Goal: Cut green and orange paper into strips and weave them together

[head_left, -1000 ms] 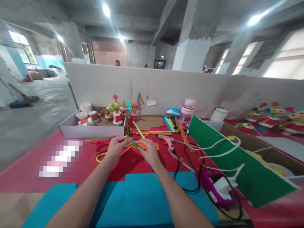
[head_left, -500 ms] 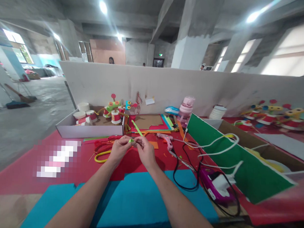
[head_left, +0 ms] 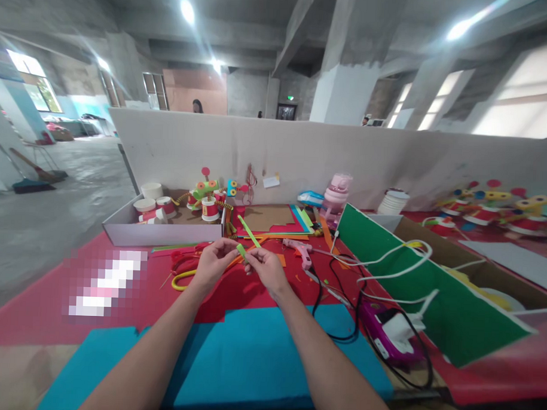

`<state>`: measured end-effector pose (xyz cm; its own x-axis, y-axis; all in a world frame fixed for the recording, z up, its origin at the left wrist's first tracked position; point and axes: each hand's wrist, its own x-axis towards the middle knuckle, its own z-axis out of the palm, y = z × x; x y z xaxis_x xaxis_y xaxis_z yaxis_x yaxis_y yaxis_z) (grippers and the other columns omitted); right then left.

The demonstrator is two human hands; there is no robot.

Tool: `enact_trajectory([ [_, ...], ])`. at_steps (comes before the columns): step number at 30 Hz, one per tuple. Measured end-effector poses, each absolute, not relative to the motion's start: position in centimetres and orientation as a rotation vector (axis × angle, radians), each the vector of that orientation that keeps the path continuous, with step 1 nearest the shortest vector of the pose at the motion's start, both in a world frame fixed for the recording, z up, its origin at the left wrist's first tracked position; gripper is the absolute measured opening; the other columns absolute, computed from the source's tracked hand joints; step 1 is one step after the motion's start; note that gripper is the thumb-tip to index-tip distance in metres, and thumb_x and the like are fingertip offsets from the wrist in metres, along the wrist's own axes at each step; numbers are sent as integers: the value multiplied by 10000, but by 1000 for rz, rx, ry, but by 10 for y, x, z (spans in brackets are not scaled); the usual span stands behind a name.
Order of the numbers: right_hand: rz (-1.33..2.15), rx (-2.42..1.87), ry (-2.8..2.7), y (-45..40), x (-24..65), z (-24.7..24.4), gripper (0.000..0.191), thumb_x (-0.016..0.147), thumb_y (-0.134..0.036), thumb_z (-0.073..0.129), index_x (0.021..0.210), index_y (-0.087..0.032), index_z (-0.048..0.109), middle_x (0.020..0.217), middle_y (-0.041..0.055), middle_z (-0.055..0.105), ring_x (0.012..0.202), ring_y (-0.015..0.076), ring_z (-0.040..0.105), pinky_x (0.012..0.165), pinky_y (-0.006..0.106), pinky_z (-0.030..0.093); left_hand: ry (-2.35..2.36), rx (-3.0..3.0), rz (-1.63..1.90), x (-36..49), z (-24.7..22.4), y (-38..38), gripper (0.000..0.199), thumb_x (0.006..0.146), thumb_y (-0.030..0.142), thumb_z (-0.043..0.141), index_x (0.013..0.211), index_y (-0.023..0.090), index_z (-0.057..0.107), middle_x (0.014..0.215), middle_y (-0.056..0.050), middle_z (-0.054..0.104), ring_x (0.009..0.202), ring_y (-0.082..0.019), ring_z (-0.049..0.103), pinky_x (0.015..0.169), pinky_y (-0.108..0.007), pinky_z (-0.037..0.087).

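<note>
Between my two hands is a small light-green paper strip [head_left: 241, 250], pinched at its upper end by my left hand [head_left: 214, 264]. The fingertips of my right hand [head_left: 266, 269] close on its lower end. A longer light-green strip [head_left: 248, 230] slants up from behind my right fingers; I cannot tell whether it is held or joined to the short one. Beside my left hand lie yellow-handled scissors [head_left: 181, 281] and a red-handled pair [head_left: 182, 258], partly hidden. To the right of my right hand rests a pink glue gun [head_left: 301, 252] on the red table cover [head_left: 247, 294].
A white box [head_left: 165, 234] with paper cups and a cup figure stands back left. Blue sheets [head_left: 259, 360] cover the front edge. On the right are cables, a purple power strip [head_left: 388, 334] and a green-sided box [head_left: 414, 287]. A pale partition [head_left: 293, 152] stands behind.
My hands have drawn slightly apart, and more of the short green strip shows between them, tilted more upright. The view has shifted a little; the tools lie as before.
</note>
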<state>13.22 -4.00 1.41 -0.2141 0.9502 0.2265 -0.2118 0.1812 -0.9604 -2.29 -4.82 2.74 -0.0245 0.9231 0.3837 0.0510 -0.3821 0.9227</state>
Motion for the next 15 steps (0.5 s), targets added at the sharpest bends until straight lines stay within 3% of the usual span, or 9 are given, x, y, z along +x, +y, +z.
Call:
enact_trajectory([
  [8, 1381, -780, -1340, -44, 131, 16, 317, 677, -469, 726, 746, -166, 658, 562, -23, 617, 502, 95, 552, 531, 225, 471, 1301, 1789, 1606, -20, 26, -50, 140, 744, 304, 632, 763, 167, 657, 629, 20, 592, 577, -99, 500, 585, -212, 403],
  [15, 1403, -784, -1304, -44, 126, 17, 354, 635, -488, 750, 705, -162, 633, 620, -6, 645, 517, 89, 556, 521, 218, 471, 1180, 1338, 1654, -12, 20, -48, 191, 689, 304, 668, 785, 140, 670, 624, 4, 632, 555, -108, 543, 568, -224, 439],
])
